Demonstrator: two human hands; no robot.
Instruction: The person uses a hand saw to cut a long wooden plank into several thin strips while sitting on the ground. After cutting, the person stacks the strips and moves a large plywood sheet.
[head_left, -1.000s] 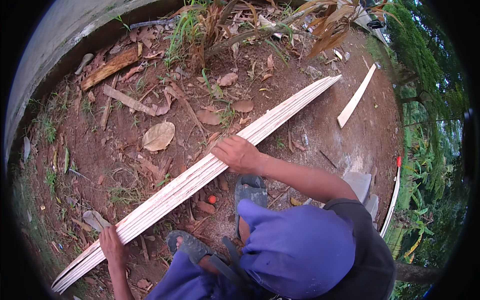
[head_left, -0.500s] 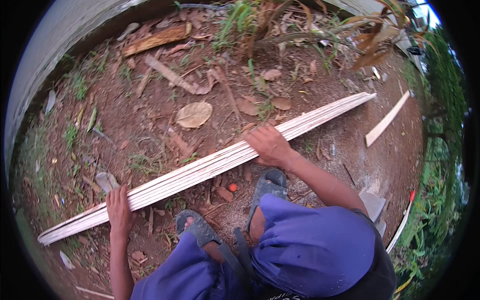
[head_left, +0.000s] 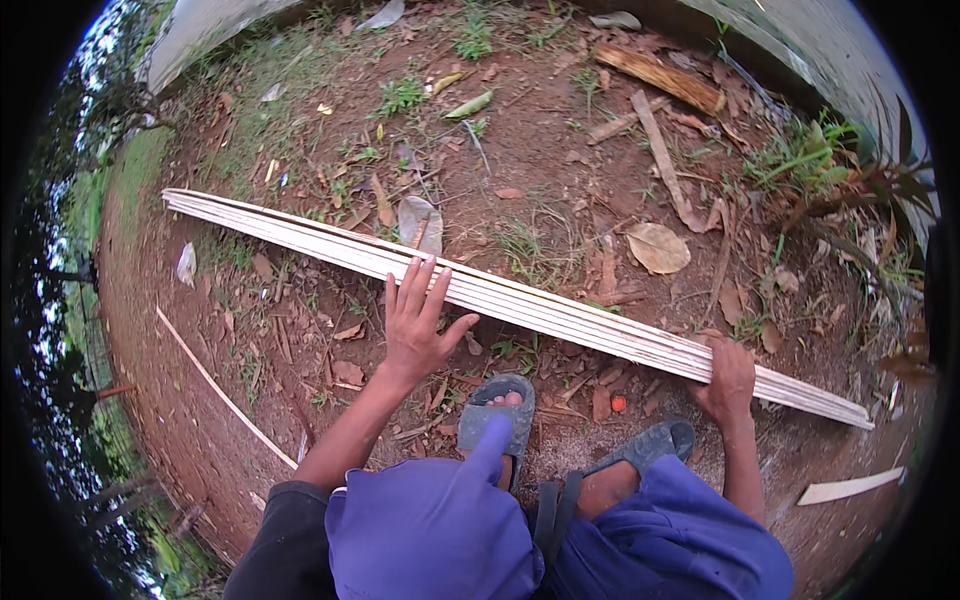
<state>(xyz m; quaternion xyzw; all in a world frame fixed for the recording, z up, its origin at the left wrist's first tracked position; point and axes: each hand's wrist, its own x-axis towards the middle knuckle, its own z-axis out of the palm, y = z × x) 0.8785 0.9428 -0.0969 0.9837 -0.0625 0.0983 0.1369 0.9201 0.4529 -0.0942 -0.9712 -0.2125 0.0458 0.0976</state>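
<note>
A long bundle of thin, pale wooden strips (head_left: 560, 317) lies across in front of my feet, sloping down from far left to near right. My left hand (head_left: 415, 325) rests on the bundle left of its middle, with fingers spread and thumb held apart. Nearer its right end, my right hand (head_left: 727, 385) is closed round the strips, its fingers partly hidden. The strips lie close together side by side along their length.
My sandalled feet (head_left: 497, 420) are just behind the bundle. A small orange object (head_left: 618, 403) lies near my right foot. Beyond are a dry leaf (head_left: 659, 248), a rough wood piece (head_left: 660, 75) and a wall (head_left: 840, 60). A loose strip (head_left: 850, 487) lies at right.
The view has swung to the left, so the bundle now slopes the other way in the picture. My left fingers, close together before, are now spread. My right hand keeps its hold.
</note>
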